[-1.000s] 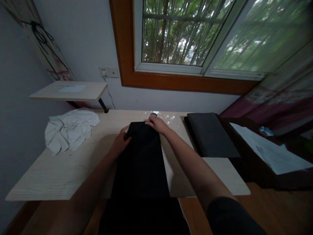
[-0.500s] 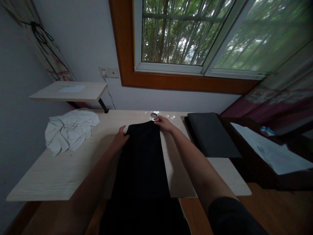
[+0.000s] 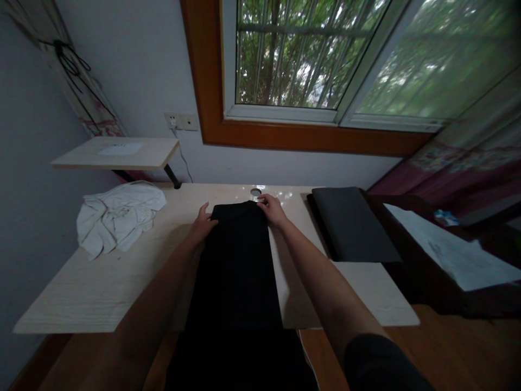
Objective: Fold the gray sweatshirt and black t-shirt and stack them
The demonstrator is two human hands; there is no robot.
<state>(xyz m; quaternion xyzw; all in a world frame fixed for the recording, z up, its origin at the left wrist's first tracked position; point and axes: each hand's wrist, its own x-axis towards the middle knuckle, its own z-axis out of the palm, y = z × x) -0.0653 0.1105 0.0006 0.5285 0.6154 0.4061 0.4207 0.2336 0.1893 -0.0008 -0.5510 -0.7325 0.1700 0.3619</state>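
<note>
A long black garment (image 3: 238, 260), folded narrow and smooth, lies lengthwise on the pale wooden table (image 3: 77, 293). Its near end merges with dark cloth at the table's front edge; from its shape I cannot tell what kind of garment it is. My left hand (image 3: 201, 225) grips its far left corner, thumb on top and the index finger raised. At the far right corner, my right hand (image 3: 273, 209) pinches the cloth between thumb and fingers. Just beyond that hand is a round hole (image 3: 255, 192) in the tabletop.
Crumpled white cloth (image 3: 120, 214) lies at the left, below a small raised shelf (image 3: 122, 153) with a paper on it. A dark grey folder-like item (image 3: 354, 225) rests on the right. Farther right, a sheet of paper (image 3: 451, 250) lies on dark furniture. Wall and window stand behind.
My left thumb has moved slightly inward over the garment's left corner, and the fingers have risen a little. The right hand stays at its corner, shifted slightly. The garment lies nearly the same.
</note>
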